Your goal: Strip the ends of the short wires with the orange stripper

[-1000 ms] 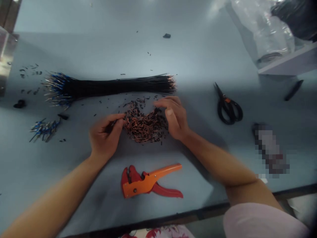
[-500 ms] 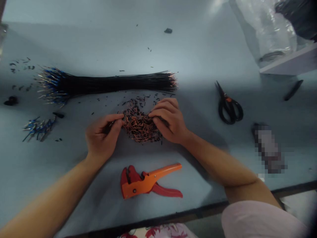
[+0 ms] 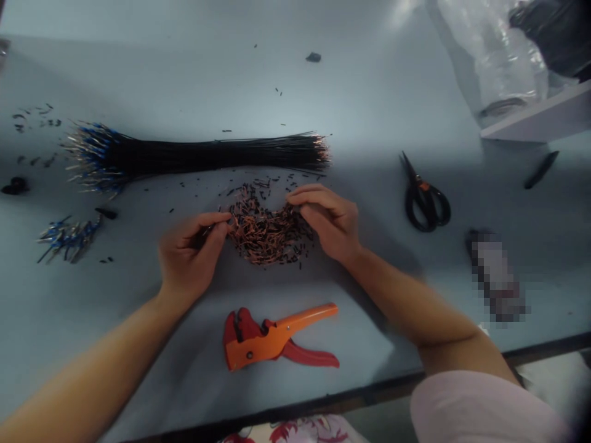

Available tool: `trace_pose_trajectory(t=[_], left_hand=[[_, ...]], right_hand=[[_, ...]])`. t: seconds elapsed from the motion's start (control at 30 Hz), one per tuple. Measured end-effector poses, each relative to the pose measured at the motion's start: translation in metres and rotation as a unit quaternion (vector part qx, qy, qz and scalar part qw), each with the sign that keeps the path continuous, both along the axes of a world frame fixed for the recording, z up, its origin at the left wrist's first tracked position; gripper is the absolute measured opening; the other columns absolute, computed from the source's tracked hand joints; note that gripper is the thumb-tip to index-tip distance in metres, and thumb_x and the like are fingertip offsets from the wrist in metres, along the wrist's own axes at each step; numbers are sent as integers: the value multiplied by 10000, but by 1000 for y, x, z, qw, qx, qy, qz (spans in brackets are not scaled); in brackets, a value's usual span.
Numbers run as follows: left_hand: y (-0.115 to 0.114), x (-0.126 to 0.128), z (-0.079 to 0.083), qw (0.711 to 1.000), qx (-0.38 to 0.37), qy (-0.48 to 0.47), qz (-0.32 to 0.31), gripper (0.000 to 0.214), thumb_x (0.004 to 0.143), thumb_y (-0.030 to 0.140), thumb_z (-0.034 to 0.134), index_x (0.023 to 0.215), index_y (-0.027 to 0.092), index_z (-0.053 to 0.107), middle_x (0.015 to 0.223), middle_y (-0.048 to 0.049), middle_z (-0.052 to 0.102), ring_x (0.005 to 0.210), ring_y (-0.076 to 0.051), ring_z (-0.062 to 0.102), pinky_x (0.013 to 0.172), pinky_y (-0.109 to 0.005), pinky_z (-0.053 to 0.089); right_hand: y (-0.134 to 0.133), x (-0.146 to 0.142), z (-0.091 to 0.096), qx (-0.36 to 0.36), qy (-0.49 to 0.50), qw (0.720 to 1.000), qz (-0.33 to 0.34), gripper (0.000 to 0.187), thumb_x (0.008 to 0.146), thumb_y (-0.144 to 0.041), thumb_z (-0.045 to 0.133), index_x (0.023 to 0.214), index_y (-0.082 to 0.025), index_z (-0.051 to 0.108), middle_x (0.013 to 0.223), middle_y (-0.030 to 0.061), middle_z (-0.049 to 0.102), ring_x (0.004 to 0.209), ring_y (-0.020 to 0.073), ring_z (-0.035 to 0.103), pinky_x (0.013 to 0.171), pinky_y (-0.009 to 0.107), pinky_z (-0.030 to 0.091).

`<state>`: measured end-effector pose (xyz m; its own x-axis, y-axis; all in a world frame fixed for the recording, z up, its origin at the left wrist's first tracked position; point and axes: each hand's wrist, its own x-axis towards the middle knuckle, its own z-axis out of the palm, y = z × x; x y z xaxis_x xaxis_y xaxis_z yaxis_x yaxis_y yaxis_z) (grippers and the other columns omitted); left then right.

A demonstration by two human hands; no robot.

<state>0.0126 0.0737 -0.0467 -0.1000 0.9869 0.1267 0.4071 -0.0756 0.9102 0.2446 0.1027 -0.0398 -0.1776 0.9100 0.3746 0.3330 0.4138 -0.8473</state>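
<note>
At the middle of the frame, a loose heap of short black-sheathed copper wire pieces (image 3: 268, 231), light and springy and best taken by pinching, lies between the left hand (image 3: 191, 246), fingertips pinching a thin dark sliver (image 3: 206, 229), and the right hand (image 3: 330, 221), fingers curled together at the heap's edge.

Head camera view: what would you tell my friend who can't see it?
A left hand and right hand touch a pile of short black and copper wire bits. Behind lies a long bundle of black wires; in front, an orange wire stripper.
</note>
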Motion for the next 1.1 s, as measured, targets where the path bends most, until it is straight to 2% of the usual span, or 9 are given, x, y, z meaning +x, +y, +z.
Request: trace_pose_trajectory(t=[0.1,0.2,0.3,0.4,0.53,0.6,0.7,0.83,1.1], left_hand=[[0,1,0,1000,-2,-2,-2,128,832,256,613,913,261,711,797,19,718,735,-124,673,660,-239,530],[0,0,0,1000,1,-7,-5,128,830,250,615,915,263,710,807,23,719,740,-115,672,667,-231,531],[0,0,-1,1000,3,1,-6,125,837,259,614,917,270,710,811,23,718,739,-117,670,662,-231,529],[0,-1,-2,1000,6,13,-7,125,840,269,612,918,273,710,804,18,715,729,-128,667,653,-247,530],[0,-1,-2,1000,9,19,-6,131,841,261,606,910,283,715,808,20,714,737,-127,666,649,-246,523],[0,-1,-1,1000,7,21,-8,138,836,248,610,914,288,716,808,25,715,736,-125,664,649,-240,522],[0,-2,-2,1000,6,18,-8,147,829,236,614,916,292,718,795,31,714,723,-123,663,647,-235,525],[0,-1,-1,1000,5,10,-10,135,832,242,612,907,277,720,788,30,715,724,-118,668,655,-230,530],[0,0,5,1000,0,5,-22,135,833,216,609,913,258,709,790,31,717,729,-108,675,660,-216,531]], right_hand=[[-1,0,0,-35,50,998,10,168,908,-324,533,940,-225,665,1004,66,687,891,181,672,802,346,559],[-1,-2,-4,-30,40,999,11,148,906,-294,522,964,-220,637,1000,67,666,862,172,667,785,341,560],[0,-3,-6,44,-54,997,-32,99,875,-235,545,930,-217,626,978,71,639,915,194,630,829,381,531],[-2,-5,-7,111,-185,976,-20,70,831,-206,598,886,-198,639,963,93,611,969,236,572,864,428,481],[-5,-8,-9,95,-290,952,-5,32,824,-186,608,818,-186,639,972,100,618,963,257,532,851,437,439],[-5,-8,-10,86,-283,955,-16,80,848,-177,575,780,-190,615,946,86,626,935,243,537,844,426,433],[-3,-7,-9,83,-214,973,-36,91,874,-194,543,791,-194,579,907,73,623,900,219,560,837,401,441],[-4,-6,-5,48,-125,989,-59,85,895,-195,515,823,-196,562,797,31,614,774,169,576,731,320,462],[-6,-8,-3,-53,-64,993,-78,122,904,-234,524,840,-184,615,764,4,642,656,122,567,625,252,455]])
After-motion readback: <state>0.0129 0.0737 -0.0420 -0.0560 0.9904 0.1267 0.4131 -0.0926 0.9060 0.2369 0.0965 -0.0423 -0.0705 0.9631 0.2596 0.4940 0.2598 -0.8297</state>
